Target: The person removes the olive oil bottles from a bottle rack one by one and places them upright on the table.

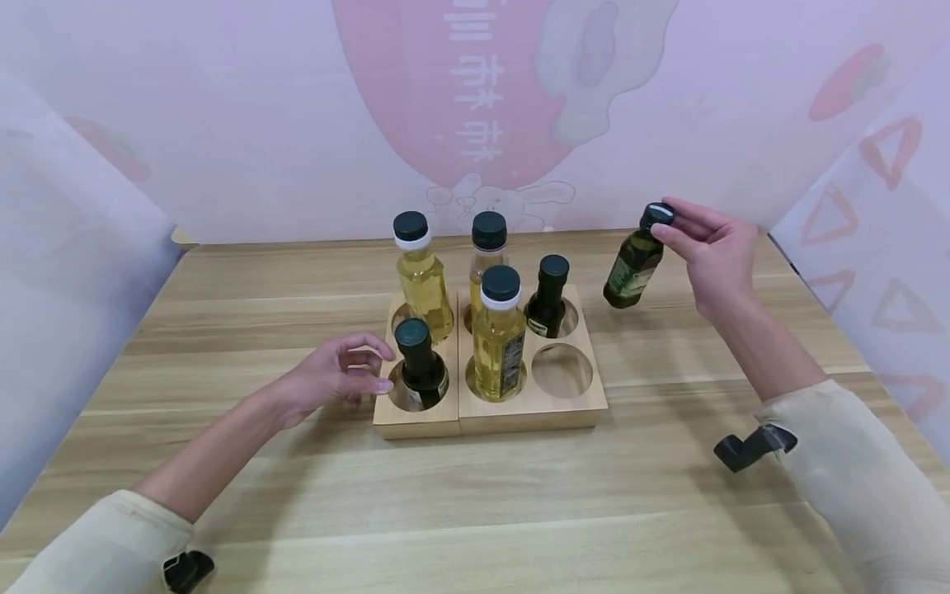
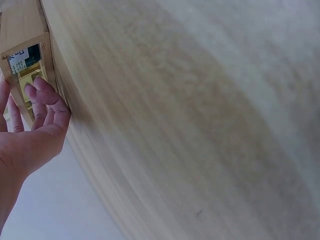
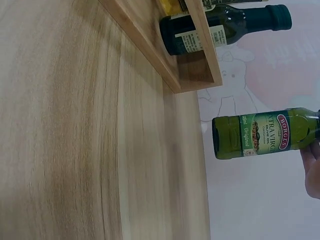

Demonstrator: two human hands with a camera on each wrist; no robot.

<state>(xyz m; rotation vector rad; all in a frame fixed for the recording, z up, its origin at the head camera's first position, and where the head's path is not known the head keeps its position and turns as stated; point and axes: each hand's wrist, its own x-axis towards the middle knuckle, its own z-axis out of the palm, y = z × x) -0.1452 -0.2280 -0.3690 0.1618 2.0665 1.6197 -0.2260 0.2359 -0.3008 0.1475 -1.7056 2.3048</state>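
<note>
My right hand point(image 1: 720, 256) pinches a small green olive oil bottle point(image 1: 633, 268) by its dark cap, tilted, to the right of a wooden bottle rack point(image 1: 534, 419). In the right wrist view, this olive oil bottle point(image 3: 265, 134) hangs off the table and shows its green label; only a bit of the hand point(image 3: 313, 170) is seen. Beside the rack's left side is my left hand point(image 1: 337, 371), fingers loosely bent and thumb close to a dark bottle point(image 1: 421, 367) in the front left hole. Whether it touches the rack I cannot tell. The left wrist view shows these fingers point(image 2: 47, 102) by the rack's open side.
Three yellow oil bottles point(image 1: 499, 351) with dark caps stand in the rack. Another dark bottle point(image 1: 547, 301) occupies the back right hole, behind a bare front right hole point(image 1: 562, 370). The wooden table point(image 1: 445, 511) meets a printed backdrop point(image 1: 260, 124) behind.
</note>
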